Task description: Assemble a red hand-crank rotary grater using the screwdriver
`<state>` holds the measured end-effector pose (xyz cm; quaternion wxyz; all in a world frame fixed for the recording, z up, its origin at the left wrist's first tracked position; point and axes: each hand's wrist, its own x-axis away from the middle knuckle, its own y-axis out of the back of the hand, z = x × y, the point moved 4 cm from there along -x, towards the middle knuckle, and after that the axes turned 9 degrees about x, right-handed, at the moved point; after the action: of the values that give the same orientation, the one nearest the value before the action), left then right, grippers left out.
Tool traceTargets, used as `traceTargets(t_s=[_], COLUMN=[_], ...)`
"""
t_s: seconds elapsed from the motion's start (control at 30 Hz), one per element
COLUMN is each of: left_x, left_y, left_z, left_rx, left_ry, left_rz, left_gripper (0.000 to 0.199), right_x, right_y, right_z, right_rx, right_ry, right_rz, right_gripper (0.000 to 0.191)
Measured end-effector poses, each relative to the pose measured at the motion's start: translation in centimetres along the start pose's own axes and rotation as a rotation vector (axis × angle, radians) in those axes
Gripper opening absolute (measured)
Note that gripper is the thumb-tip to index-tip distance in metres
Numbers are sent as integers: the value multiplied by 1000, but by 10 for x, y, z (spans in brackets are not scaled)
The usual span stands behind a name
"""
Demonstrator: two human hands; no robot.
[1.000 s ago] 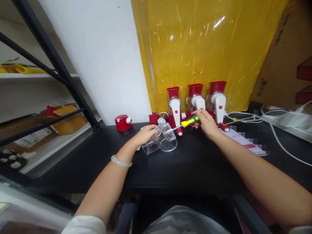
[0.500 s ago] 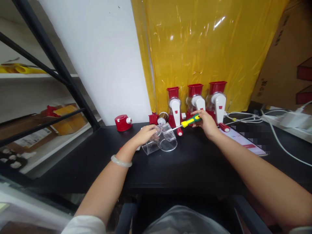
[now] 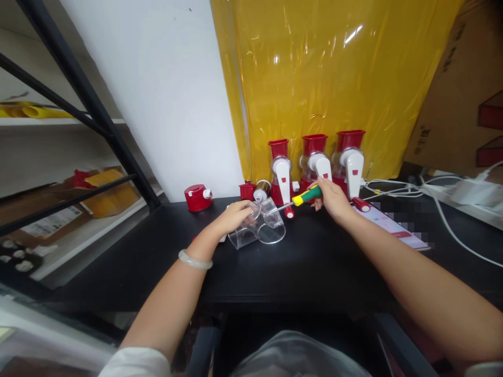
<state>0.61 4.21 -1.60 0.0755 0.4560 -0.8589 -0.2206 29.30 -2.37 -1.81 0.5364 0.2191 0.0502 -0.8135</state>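
My left hand (image 3: 237, 215) is closed on a clear plastic housing (image 3: 271, 234) that rests on the black table. In my right hand (image 3: 331, 199) is a screwdriver (image 3: 308, 195) with a green and yellow handle, my fingers closed round the handle's rear end. Its metal shaft points left, with the tip at the clear housing's upper opening; whether it touches a screw cannot be made out. Just behind the housing lie a metal grating drum (image 3: 262, 189) and a small red part (image 3: 247, 190). A round red base (image 3: 198, 198) with a white knob stands to the left.
Three red and white rotary graters (image 3: 281, 175) stand along the back of the black table (image 3: 298, 272). A tablet (image 3: 396, 228) lies beyond my right forearm, near white cables (image 3: 444, 209) and a power strip. Shelves with boxes (image 3: 113, 196) are at the left.
My right hand has shifted slightly on the screwdriver handle, and the handle has turned a little. The left hand and clear housing look almost unmoved.
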Motion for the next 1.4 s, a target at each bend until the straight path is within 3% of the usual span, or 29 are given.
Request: traceTargets(t_s=[0.23, 0.43, 0.77, 1.0, 1.13, 1.4], left_x=[1, 1, 1, 2, 1, 0], left_y=[-1, -1, -1, -1, 0, 0], left_z=[-2, -1, -2, -4, -1, 1], left_rx=[-3, 0, 13, 5, 6, 16], left_ry=[0, 25, 34, 25, 37, 33], left_rz=[2, 1, 7, -2, 2, 9], left_gripper=[33, 34, 34, 34, 34, 33], right_x=[0, 1, 4, 3, 5, 4], right_y=[1, 2, 3, 1, 1, 1], right_z=[1, 6, 5, 8, 11, 5], right_rx=[-125, -107, 49, -117, -116, -50], right_ry=[-93, -34, 12, -36, -41, 5], right_rz=[-40, -34, -42, -26, -28, -27], right_gripper=[24, 21, 45, 18, 13, 34])
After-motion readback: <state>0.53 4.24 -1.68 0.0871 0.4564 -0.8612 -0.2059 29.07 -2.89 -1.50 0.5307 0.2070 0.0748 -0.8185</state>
